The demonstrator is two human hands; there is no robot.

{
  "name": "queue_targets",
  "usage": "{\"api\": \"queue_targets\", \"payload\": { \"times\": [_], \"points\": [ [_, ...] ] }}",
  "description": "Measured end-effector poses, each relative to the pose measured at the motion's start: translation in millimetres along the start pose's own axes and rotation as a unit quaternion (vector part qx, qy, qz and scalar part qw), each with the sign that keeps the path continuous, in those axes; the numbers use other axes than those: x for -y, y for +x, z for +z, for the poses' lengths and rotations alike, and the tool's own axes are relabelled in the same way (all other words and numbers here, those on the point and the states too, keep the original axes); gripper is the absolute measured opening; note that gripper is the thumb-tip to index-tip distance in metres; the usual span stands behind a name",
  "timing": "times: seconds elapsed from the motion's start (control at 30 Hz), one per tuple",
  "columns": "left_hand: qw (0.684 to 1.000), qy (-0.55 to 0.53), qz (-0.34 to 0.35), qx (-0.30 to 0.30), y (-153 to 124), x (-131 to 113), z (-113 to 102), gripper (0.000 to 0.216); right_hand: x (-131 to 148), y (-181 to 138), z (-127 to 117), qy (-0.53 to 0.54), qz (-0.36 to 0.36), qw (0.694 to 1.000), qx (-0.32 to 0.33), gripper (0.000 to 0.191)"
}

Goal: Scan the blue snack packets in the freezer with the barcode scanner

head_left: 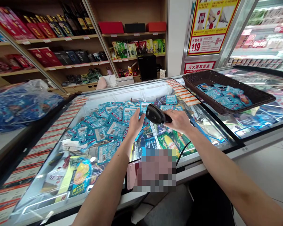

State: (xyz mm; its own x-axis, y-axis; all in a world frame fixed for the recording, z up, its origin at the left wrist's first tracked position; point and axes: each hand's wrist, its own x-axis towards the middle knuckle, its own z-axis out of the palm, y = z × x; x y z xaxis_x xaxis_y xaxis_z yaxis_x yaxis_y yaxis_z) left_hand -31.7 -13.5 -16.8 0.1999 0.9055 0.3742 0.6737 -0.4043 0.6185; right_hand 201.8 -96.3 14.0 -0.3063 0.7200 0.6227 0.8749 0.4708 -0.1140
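My right hand (179, 121) grips a black handheld barcode scanner (157, 114), its head pointing left over a heap of blue snack packets (108, 128) that lies on the glass lid of a chest freezer (141, 91). My left hand (135, 124) rests with spread fingers on the packets just left of the scanner, touching one with a white barcode label. The scanner's cable (184, 149) hangs down under my right wrist.
A dark woven basket (257, 94) with more blue packets sits on the freezer at the right. A clear bag of blue packets (21, 105) lies at the left. Shelves of boxed goods stand behind. A blurred patch covers the freezer's near edge.
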Motion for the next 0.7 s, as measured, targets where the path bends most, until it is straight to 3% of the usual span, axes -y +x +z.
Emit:
{"api": "queue_targets", "payload": {
  "times": [0.23,0.7],
  "points": [
    [0.998,-0.01,0.048,-0.026,-0.6,-2.3,-0.9,0.052,-0.2,0.2,0.4,-0.007,0.001,1.0,0.004,0.034],
    [0.998,0.005,0.066,-0.014,-0.3,-0.3,-1.3,0.037,-1.9,-1.2,3.2,-0.014,-0.004,1.0,-0.003,0.032]
  ]
}}
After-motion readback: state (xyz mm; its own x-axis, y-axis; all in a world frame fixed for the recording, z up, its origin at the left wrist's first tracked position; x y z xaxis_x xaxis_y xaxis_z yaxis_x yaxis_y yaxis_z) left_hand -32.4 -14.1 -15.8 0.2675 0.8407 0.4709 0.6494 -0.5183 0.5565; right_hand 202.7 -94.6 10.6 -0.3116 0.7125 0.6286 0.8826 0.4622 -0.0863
